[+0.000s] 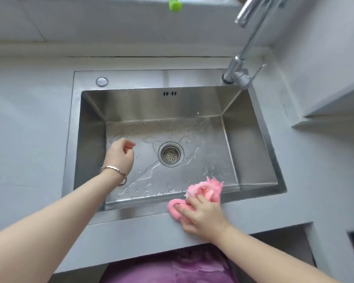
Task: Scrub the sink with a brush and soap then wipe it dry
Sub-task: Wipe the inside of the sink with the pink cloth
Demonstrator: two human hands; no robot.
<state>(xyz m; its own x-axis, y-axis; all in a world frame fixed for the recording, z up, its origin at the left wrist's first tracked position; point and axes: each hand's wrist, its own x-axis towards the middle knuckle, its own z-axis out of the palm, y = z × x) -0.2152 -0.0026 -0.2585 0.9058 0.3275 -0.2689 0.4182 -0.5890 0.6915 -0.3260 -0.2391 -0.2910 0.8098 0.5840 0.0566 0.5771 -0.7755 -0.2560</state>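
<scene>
From the head we count one sink [192, 78] in the tabletop [29, 119], one drain [170, 153], and one tap [238, 73] at its back right corner. Our right grip [202, 217] clutches the one pink cloth [212, 188] on the sink's front edge. Our left grip [121, 154], loosely curled and holding nothing, hangs over the wet left side.

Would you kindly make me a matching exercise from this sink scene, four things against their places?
Things:
1. pink cloth
2. drain strainer
3. faucet
4. left hand

Places:
A. centre of the sink floor
B. over the left side of the sink
C. rear right corner of the sink
D. on the near rim, gripped by the right hand

Pairs: 1-D; 2-A; 3-C; 4-B
</scene>
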